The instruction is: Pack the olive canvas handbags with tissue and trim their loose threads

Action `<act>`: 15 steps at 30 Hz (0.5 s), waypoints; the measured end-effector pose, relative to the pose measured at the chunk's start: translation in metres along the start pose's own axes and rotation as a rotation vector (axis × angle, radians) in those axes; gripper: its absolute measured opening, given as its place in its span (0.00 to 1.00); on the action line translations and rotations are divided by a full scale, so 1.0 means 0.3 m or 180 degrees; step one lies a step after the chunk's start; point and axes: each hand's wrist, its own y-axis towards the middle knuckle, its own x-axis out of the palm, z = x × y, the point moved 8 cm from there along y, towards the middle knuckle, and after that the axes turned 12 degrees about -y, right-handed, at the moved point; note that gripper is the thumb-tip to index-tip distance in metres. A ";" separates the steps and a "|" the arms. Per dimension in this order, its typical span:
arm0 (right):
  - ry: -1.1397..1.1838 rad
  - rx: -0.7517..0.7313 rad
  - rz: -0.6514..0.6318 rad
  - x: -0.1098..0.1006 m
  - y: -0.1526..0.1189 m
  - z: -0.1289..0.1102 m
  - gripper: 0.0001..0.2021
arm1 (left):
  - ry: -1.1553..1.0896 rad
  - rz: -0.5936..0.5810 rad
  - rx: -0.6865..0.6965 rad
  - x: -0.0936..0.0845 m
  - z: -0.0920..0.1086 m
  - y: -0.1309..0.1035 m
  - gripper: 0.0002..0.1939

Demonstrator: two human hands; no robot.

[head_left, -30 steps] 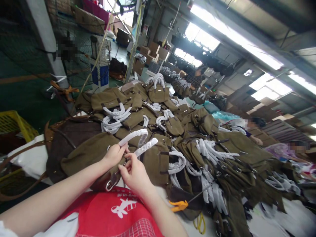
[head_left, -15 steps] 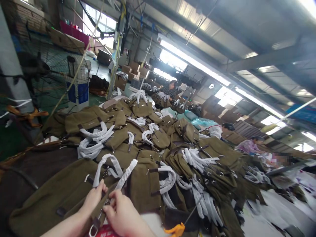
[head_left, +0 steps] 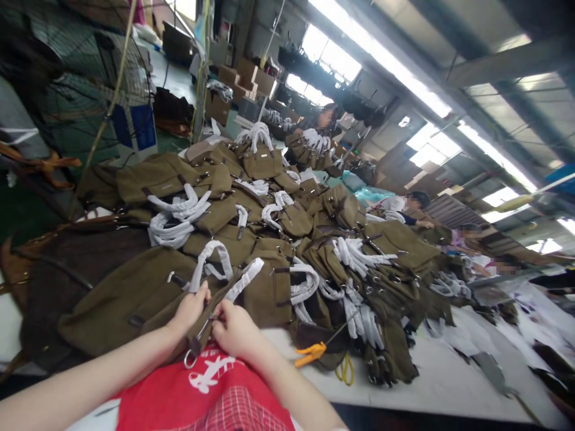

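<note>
An olive canvas bag [head_left: 121,299] with a handle wrapped in white [head_left: 246,278] lies right in front of me. My left hand [head_left: 193,306] is closed on its upper edge, by the base of the handle. Beside it, my right hand [head_left: 236,328] pinches the same opening edge, fingers bent; the exact spot under the fingertips is hidden. Below the hands a metal ring [head_left: 190,359] hangs from the bag's side. Just past my right hand lies another olive bag [head_left: 268,287].
Many olive bags with white-wrapped handles are heaped across the white table [head_left: 404,389]. An orange-handled tool [head_left: 311,354] and a yellow loop, perhaps scissor handles [head_left: 345,370], lie near the front edge. A caged fan [head_left: 90,72] stands left. Co-workers [head_left: 415,203] are at the right and back.
My view has tipped down, bringing the red apron and the table's front edge into sight. Both hands keep hold of the same bag, with little change in grip.
</note>
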 end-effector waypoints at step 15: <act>-0.1705 -0.0147 0.0377 -0.304 0.083 0.022 0.10 | 0.0311 -0.0429 0.0351 0.079 0.016 -0.056 0.27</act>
